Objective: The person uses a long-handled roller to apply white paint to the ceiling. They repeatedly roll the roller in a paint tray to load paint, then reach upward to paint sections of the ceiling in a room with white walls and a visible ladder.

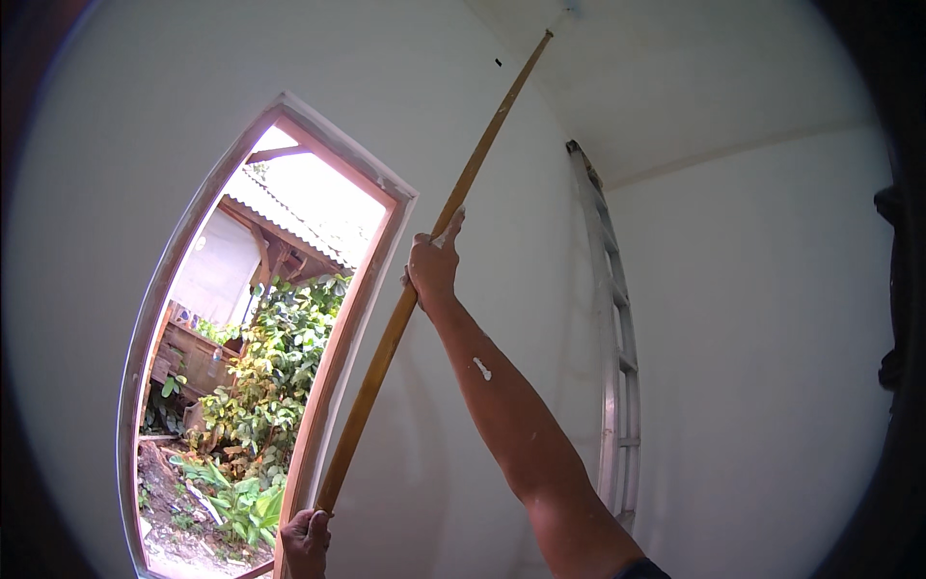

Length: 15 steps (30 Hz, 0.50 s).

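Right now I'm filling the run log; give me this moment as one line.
left hand: grips pole low; right hand: grips pole higher; pole: slants toward ceiling; ladder: beside wall

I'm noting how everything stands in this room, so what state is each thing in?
Pole: slanted, upper end raised toward the ceiling
Left hand: closed around its lower part
Right hand: gripping higher up, one finger extended
Right forearm: bare, white smear on it
Ladder: standing upright
Plants: leafy, mostly green
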Each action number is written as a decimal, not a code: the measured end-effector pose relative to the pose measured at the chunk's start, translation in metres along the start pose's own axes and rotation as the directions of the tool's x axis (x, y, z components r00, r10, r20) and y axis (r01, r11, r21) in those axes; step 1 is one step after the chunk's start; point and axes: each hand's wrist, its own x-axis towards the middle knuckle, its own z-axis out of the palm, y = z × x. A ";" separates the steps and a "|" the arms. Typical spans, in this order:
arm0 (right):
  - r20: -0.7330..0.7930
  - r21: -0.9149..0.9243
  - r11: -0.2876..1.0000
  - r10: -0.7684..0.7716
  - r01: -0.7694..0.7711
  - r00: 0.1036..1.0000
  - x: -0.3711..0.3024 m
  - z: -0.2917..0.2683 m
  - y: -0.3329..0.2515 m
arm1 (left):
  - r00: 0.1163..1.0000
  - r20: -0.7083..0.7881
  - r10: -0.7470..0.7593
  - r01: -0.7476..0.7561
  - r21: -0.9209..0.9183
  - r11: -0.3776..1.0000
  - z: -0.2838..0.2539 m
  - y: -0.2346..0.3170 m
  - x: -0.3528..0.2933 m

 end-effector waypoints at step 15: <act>0.049 -0.029 0.988 0.152 -0.151 0.987 -0.003 0.036 0.023 | 0.997 -0.007 -0.079 0.079 -0.045 0.996 -0.006 0.000 0.010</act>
